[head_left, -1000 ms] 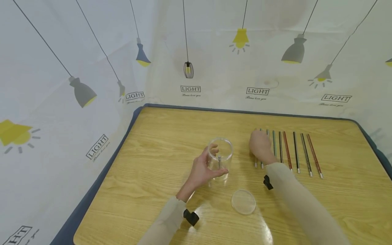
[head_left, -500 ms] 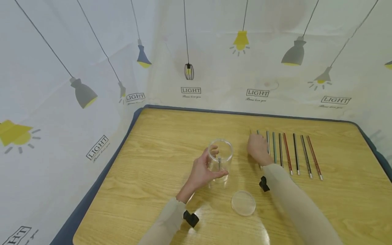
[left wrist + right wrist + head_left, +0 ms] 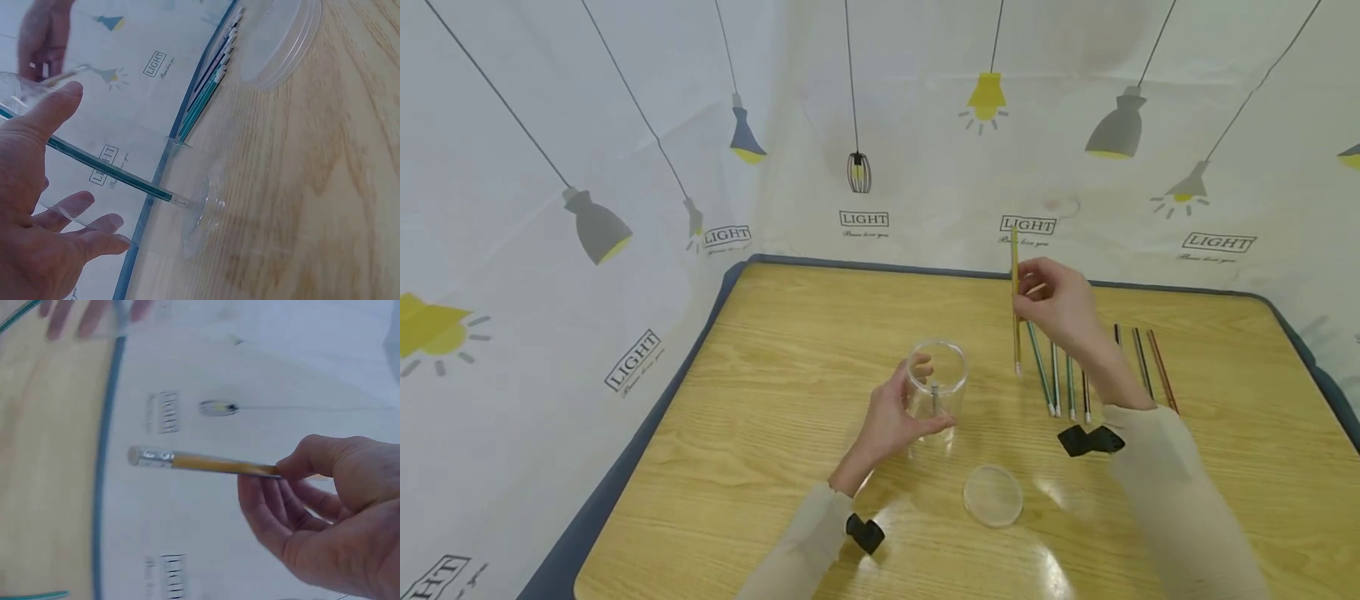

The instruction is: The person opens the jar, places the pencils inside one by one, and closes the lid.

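Note:
My left hand (image 3: 887, 421) holds a clear plastic cylinder (image 3: 957, 398) that stands upright on the table, thumb on one side and fingers on the other. A green pencil (image 3: 119, 170) stands inside it, its eraser end at the bottom. My right hand (image 3: 1063, 308) pinches a yellow pencil (image 3: 1016, 258) between thumb and fingertips, above the table's far side. That pencil is held near upright with its white eraser end (image 3: 140, 456) downward. The yellow pencil is apart from the cylinder, to its right and farther back.
A row of several pencils (image 3: 1070, 387), green, black and red, lies to the right, partly hidden by my right forearm. A clear round lid (image 3: 993, 496) lies in front of the cylinder. A lamp-printed sheet (image 3: 805, 200) hangs behind the table (image 3: 760, 375).
My right hand has lifted the yellow pencil from the row's left end, raising it up and away. One green pencil in the row now lies slanted. The left hand and cylinder stay put.

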`<action>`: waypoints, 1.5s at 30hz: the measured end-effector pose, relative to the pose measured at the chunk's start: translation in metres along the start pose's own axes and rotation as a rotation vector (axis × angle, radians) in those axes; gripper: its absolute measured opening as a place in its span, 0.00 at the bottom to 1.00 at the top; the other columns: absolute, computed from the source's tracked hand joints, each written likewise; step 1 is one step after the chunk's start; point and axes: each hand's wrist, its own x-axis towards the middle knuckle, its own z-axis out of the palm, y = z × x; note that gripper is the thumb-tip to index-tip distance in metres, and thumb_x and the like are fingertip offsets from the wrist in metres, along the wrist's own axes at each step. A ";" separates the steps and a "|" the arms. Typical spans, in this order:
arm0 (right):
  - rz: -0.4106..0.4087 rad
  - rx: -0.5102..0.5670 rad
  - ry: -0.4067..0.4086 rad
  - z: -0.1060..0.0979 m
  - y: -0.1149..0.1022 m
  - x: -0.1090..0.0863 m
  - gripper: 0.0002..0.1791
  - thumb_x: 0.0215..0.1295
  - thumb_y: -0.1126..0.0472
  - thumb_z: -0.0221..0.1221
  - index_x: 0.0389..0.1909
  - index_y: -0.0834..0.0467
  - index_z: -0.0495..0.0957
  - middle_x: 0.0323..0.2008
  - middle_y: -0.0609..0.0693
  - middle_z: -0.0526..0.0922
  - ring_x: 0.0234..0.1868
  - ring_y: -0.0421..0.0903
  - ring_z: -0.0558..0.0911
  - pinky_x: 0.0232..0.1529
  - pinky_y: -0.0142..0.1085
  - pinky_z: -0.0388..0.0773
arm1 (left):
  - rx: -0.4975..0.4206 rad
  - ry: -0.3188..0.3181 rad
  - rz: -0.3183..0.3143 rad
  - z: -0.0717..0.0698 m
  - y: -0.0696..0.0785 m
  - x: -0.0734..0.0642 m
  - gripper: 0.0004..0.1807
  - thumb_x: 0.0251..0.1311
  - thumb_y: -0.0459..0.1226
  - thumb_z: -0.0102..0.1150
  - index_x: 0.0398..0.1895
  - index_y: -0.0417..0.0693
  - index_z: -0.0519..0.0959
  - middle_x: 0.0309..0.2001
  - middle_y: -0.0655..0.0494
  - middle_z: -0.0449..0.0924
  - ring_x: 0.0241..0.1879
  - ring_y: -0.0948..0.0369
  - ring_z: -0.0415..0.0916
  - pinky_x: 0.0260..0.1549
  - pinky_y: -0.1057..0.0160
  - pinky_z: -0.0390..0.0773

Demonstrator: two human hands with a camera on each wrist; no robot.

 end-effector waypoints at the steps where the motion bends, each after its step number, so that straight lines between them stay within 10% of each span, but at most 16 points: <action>1: -0.048 0.015 0.020 -0.001 -0.007 -0.003 0.20 0.67 0.71 0.57 0.60 0.67 0.73 0.44 0.59 0.78 0.39 0.46 0.79 0.35 0.29 0.79 | -0.003 -0.002 0.003 0.000 0.000 0.000 0.43 0.46 0.36 0.81 0.66 0.51 0.67 0.59 0.43 0.78 0.61 0.45 0.73 0.60 0.41 0.69; 6: -0.273 0.137 0.075 0.000 -0.040 -0.015 0.19 0.65 0.76 0.58 0.56 0.66 0.76 0.41 0.58 0.79 0.39 0.43 0.79 0.37 0.27 0.79 | -0.010 -0.010 0.003 0.002 0.001 0.002 0.44 0.46 0.36 0.81 0.67 0.50 0.67 0.59 0.39 0.77 0.61 0.45 0.73 0.61 0.41 0.67; 13: -0.447 0.272 0.043 0.017 -0.061 -0.026 0.18 0.60 0.84 0.57 0.51 0.72 0.75 0.37 0.58 0.80 0.38 0.44 0.81 0.39 0.31 0.82 | 0.029 -0.009 -0.016 0.003 0.002 0.004 0.45 0.46 0.38 0.82 0.67 0.52 0.66 0.60 0.40 0.77 0.47 0.49 0.80 0.32 0.58 0.74; 15: -0.473 0.273 0.029 0.024 -0.058 -0.027 0.18 0.59 0.84 0.57 0.50 0.73 0.75 0.36 0.59 0.80 0.37 0.44 0.81 0.39 0.31 0.82 | 0.031 -0.007 -0.010 0.003 0.002 0.005 0.45 0.45 0.38 0.82 0.67 0.52 0.67 0.60 0.41 0.77 0.55 0.48 0.78 0.44 0.56 0.77; 20: -0.509 0.249 -0.021 0.038 -0.044 -0.027 0.18 0.56 0.86 0.57 0.46 0.71 0.75 0.35 0.58 0.81 0.37 0.44 0.81 0.39 0.32 0.82 | -0.001 -0.012 -0.007 0.004 0.002 0.006 0.45 0.45 0.37 0.82 0.68 0.53 0.67 0.60 0.41 0.77 0.60 0.43 0.74 0.58 0.43 0.72; 45: -0.609 0.075 -0.060 0.058 -0.012 -0.034 0.15 0.53 0.83 0.61 0.39 0.66 0.75 0.34 0.53 0.80 0.34 0.49 0.83 0.37 0.39 0.84 | -0.021 -0.024 -0.032 0.007 0.003 0.004 0.45 0.47 0.37 0.81 0.69 0.51 0.66 0.61 0.36 0.76 0.61 0.42 0.73 0.58 0.41 0.71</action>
